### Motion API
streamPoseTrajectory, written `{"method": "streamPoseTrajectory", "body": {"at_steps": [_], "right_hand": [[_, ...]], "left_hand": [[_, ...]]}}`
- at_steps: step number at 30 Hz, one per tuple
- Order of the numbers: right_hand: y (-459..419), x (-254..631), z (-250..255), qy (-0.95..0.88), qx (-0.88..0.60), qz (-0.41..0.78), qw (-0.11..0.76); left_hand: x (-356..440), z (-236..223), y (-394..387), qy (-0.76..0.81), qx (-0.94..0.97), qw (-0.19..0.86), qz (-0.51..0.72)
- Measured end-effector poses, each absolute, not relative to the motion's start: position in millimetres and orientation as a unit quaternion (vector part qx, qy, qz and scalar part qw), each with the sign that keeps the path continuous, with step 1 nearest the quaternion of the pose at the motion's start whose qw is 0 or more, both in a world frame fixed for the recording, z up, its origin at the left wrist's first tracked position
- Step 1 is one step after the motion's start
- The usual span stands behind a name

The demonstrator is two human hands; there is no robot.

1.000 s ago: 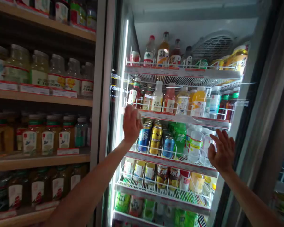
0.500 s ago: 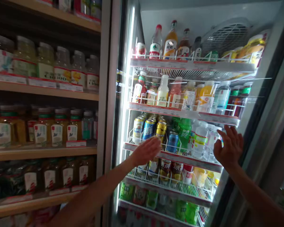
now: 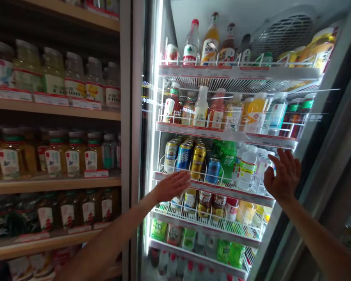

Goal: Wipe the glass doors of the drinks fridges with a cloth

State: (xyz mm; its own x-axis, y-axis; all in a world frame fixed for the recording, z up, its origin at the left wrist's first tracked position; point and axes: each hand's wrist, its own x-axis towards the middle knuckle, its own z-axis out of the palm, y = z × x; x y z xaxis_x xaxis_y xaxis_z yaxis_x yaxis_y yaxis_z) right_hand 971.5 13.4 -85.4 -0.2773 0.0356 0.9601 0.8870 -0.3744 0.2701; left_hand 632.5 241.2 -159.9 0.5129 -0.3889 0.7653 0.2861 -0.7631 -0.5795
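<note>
In the head view, the left hand (image 3: 173, 185) is stretched flat before the shelved gold can (image 3: 198, 158), the right hand (image 3: 284, 175) loosely spread near the clear bottle (image 3: 247, 168) — nothing seen gripped. Any can would best be lifted over the shelf lip (image 3: 236, 194), not dragged.

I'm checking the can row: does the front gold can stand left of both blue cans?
No, the front gold can stands between the taller blue can, left, and the shorter blue can, right.

Four third-shelf front cans (image 3: 198, 157), four slim top-shelf bottles (image 3: 210, 45), one grille (image 3: 288, 33)
</note>
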Motion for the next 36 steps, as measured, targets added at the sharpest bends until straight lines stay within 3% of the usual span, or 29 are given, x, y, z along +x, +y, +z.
{"method": "streamPoseTrajectory", "body": {"at_steps": [6, 13, 18, 21, 27, 32, 34, 36], "right_hand": [[13, 969, -85, -0.455, -0.507, -0.645, 0.346], [13, 974, -84, -0.467, -0.497, -0.647, 0.341], [13, 972, -85, -0.476, -0.486, -0.647, 0.345], [13, 972, -85, -0.471, -0.49, -0.651, 0.339], [11, 970, -84, -0.467, -0.496, -0.649, 0.339], [11, 969, -83, -0.469, -0.503, -0.643, 0.337], [12, 969, -83, -0.463, -0.503, -0.649, 0.333], [12, 969, -83, -0.458, -0.502, -0.657, 0.327]], "left_hand": [[609, -144, 262, -0.162, -0.71, 0.253, -0.637], [651, -145, 229, 0.038, -0.805, 0.348, -0.479], [631, -95, 259, -0.12, -0.675, 0.266, -0.678], [649, -78, 255, -0.158, -0.634, 0.241, -0.717], [686, -50, 227, 0.094, -0.785, 0.392, -0.471], [669, 14, 256, -0.153, -0.63, 0.23, -0.726], [683, 19, 248, -0.151, -0.632, 0.233, -0.724], [708, 8, 226, -0.055, -0.697, 0.3, -0.65]]}}
